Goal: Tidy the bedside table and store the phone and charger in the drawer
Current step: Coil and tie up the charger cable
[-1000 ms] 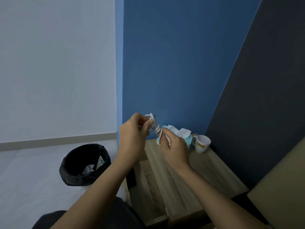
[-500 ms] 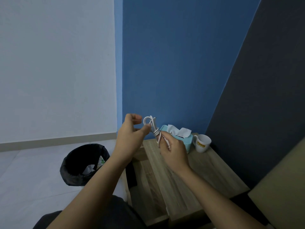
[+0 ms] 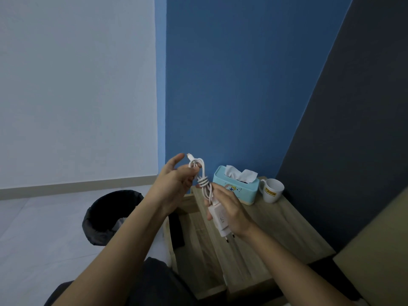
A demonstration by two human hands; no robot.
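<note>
My right hand (image 3: 231,208) grips the white charger (image 3: 219,220) by its plug block, prongs pointing down, above the wooden bedside table (image 3: 276,235). The white cable (image 3: 204,181) is bundled into a loop with turns wound around its middle. My left hand (image 3: 174,184) pinches the top of that loop with the thumb, forefinger stretched out; the cable's connector sticks up beside it. Left of the tabletop the wooden drawer (image 3: 198,250) stands pulled out. A dark flat shape (image 3: 177,228) at its left edge may be the phone; I cannot tell.
A light blue tissue box (image 3: 235,187) and a white mug (image 3: 272,191) stand at the table's back by the blue wall. A black waste bin (image 3: 106,217) sits on the floor to the left. A tan bed edge (image 3: 379,250) rises at the right.
My right hand has turned so the plug block now shows. My left hand's fingers have spread while its thumb stays at the loop's top.
</note>
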